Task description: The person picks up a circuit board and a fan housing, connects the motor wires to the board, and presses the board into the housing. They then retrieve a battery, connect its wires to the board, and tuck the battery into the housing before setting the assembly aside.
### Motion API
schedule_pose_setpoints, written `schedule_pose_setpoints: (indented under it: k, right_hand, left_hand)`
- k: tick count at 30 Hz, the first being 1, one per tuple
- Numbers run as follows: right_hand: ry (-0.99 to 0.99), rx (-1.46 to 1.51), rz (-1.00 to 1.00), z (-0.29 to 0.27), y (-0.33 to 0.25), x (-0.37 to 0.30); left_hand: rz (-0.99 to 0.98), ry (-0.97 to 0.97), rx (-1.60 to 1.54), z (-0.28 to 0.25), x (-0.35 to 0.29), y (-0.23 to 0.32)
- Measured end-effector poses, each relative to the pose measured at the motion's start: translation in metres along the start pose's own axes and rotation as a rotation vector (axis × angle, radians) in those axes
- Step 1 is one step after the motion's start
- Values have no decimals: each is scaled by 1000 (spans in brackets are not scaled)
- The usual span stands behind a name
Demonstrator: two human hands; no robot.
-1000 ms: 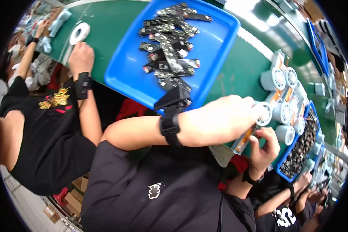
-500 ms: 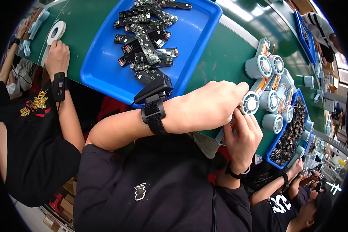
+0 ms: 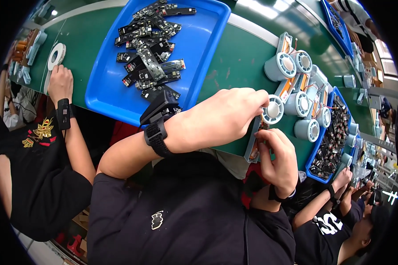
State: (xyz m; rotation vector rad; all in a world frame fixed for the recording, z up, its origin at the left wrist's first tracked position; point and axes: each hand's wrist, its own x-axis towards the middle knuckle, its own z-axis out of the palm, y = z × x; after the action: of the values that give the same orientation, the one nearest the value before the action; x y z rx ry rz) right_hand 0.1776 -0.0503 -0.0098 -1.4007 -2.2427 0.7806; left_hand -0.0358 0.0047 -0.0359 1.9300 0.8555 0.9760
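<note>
My left hand reaches across from the left, its fingers closed at the edge of a light-blue housing with a round slotted end. This housing has an open, trough-like handle with orange and dark parts inside. My right hand is closed in a pinch at the handle, just below the round end. What lies between its fingertips is too small to make out. Several similar light-blue housings with round ends, orange inner parts and thin wires lie just beyond my hands on the green table.
A blue tray of black circuit boards stands left of my hands. Another blue tray at the right holds many small dark parts. A co-worker's hand touches a white tape roll at the left. Other people sit at the right.
The view has shifted, with the table items now further left. My right hand has moved slightly down from the round end, and more of the housing's open handle shows between my hands.
</note>
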Motion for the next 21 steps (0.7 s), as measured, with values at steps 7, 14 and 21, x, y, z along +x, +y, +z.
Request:
schedule_pose_setpoints:
  k: [7, 14, 21]
  right_hand:
    - [77, 152, -24, -24, 33, 1]
    - [553, 527, -185, -26, 72, 2]
    - [507, 841, 167, -57, 85, -25]
  left_hand:
    - [-102, -141, 89, 3, 24, 20]
    - [-38, -184, 156, 25, 53, 56]
    - [129, -185, 289, 60, 83, 71]
